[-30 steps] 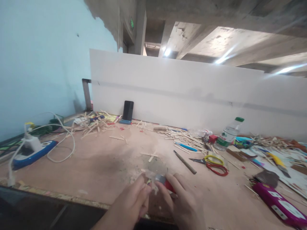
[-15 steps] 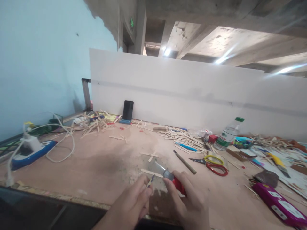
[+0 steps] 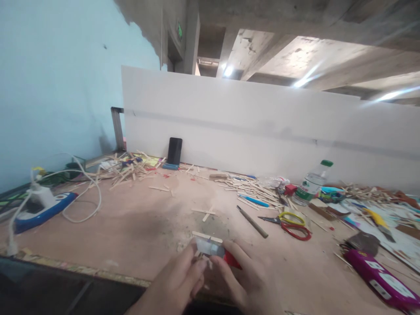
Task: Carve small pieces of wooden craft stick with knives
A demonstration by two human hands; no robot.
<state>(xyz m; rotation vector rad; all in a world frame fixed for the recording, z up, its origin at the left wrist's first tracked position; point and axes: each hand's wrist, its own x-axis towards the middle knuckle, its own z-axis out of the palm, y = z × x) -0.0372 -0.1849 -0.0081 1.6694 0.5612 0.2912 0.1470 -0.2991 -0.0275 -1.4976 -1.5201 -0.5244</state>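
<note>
My right hand [image 3: 247,271] is closed around the red handle of a utility knife [image 3: 211,248]. The knife's silvery blade points left, blurred, and lies across the front of my left fingertips. Pinched in my left hand [image 3: 183,273] is a small wooden stick [image 3: 201,255], mostly covered by the blade and fingers. Just beyond the blade a flat wooden stick [image 3: 200,235] rests on the table. Farther out, two craft sticks [image 3: 207,213] lie crossed.
A brown rod-like tool [image 3: 252,222] and scissors [image 3: 290,222] lie to the right, with a water bottle [image 3: 310,186] behind. Loose sticks [image 3: 251,187] cover the back. A blue power strip [image 3: 46,214] sits left, a purple one [image 3: 382,278] right. A phone [image 3: 175,151] leans on the white panel.
My right hand has moved left and swung the knife, so its blade now lies level across my left fingertips instead of pointing up and away. My left hand has barely moved.
</note>
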